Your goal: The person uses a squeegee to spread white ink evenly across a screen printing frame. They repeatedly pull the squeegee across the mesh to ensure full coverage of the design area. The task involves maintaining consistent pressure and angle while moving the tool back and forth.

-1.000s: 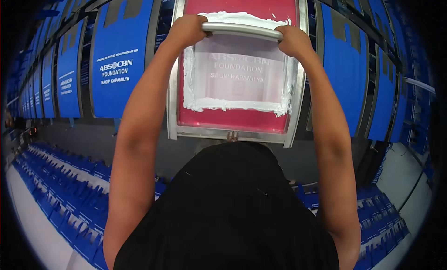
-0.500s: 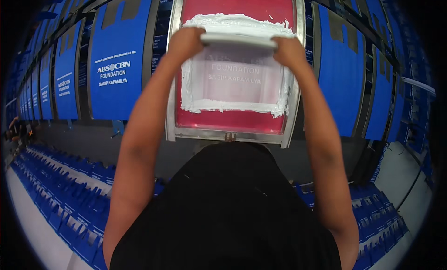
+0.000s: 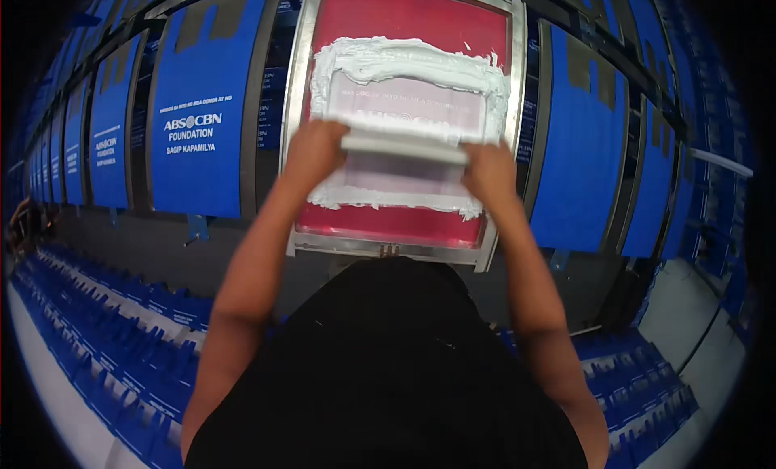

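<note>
Pale bar (image 3: pixel 404 148), one, drawn toward 6 o'clock since the earlier frames: then at the 12 o'clock edge of the window, now across its nearer half, slightly blurred. Left hand (image 3: pixel 318 154), fingers wrapped round the bar's 9 o'clock end; right hand (image 3: pixel 490 174), likewise clenched round its 3 o'clock end; both have come nearer the body with it. Metal frame (image 3: pixel 293 105), one, at 12 o'clock in the view, ahead of the dark shirt (image 3: pixel 388 364), bordering a red screen (image 3: pixel 416 12). Pale window (image 3: pixel 412 93), set in the red, with lettering now uncovered on the bar's 12 o'clock side. White paste (image 3: pixel 404 58), ringing the window: a thick ridge at 12 o'clock, a thinner strip at 6. Reading of the change: a pull partway over the window, judged unfinished, since part of the window lies on the near side of the bar. Surroundings: blue panel (image 3: pixel 198 73), printed white, at 9 o'clock of the frame; second blue panel (image 3: pixel 578 137) at 3 o'clock; blue sheets (image 3: pixel 97 307), in rows, at 8 o'clock in the view.
</note>
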`<state>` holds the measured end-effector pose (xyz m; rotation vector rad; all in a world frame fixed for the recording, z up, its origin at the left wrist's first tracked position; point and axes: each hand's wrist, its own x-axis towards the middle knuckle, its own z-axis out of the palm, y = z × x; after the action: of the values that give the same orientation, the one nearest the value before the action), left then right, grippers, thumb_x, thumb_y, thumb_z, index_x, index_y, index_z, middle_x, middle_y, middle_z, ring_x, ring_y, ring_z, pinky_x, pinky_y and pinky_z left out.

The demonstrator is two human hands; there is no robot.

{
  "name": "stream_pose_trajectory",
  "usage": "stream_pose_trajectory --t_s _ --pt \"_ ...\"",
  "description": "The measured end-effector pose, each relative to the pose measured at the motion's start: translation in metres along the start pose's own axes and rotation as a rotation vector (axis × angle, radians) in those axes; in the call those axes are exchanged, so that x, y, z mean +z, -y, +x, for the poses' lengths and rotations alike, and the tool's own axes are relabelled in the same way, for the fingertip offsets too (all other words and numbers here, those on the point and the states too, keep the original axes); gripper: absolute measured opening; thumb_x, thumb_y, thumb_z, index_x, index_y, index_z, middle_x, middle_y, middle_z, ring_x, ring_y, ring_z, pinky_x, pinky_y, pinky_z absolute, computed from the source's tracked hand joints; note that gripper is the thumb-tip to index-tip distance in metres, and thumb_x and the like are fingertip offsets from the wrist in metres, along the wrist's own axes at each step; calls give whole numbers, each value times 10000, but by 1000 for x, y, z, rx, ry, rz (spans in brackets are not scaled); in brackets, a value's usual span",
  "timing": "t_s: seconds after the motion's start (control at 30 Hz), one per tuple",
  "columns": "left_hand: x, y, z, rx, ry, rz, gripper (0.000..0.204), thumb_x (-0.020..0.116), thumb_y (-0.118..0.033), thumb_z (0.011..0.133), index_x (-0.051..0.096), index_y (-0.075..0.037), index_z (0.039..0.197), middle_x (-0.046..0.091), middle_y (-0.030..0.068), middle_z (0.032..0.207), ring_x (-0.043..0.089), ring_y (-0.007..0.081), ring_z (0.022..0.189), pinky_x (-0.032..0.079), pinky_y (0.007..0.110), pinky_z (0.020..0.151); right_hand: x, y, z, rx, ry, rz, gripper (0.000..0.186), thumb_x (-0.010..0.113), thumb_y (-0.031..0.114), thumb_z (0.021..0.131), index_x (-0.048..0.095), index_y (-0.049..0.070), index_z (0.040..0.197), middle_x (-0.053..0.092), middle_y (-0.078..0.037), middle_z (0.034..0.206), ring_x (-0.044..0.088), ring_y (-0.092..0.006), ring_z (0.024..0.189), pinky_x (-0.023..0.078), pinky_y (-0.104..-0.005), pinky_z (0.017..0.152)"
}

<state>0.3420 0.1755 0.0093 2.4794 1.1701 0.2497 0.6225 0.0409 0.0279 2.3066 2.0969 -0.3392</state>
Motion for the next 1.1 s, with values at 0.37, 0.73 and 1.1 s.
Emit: stream_pose_trajectory --t_s 0.37,0.73,1.1 --pt "-55 15 89 111 -508 178 401 776 -257 727 655 -55 1052 664 145 964 589 349 940 459 438 835 -71 -50 155 -21 134 113 466 568 123 637 700 130 1084 686 -179 994 656 -345 940 524 -406 837" --pt "146 -61 -224 -541 635 -1087 494 636 -478 883 674 10 818 635 84 704 589 165 651 460 345 610 -60 -36 172 -43 215 164 487 661 112 654 650 54 1138 672 -194 1038 661 -321 923 512 -389 839" --pt "99 -89 -194 -518 679 -1294 416 550 -381 970 637 -33 760 555 -8 624 500 69 557 413 227 516 -30 14 80 -56 89 89 536 620 117 625 655 135 1160 684 -165 1023 647 -322 972 519 -400 845"
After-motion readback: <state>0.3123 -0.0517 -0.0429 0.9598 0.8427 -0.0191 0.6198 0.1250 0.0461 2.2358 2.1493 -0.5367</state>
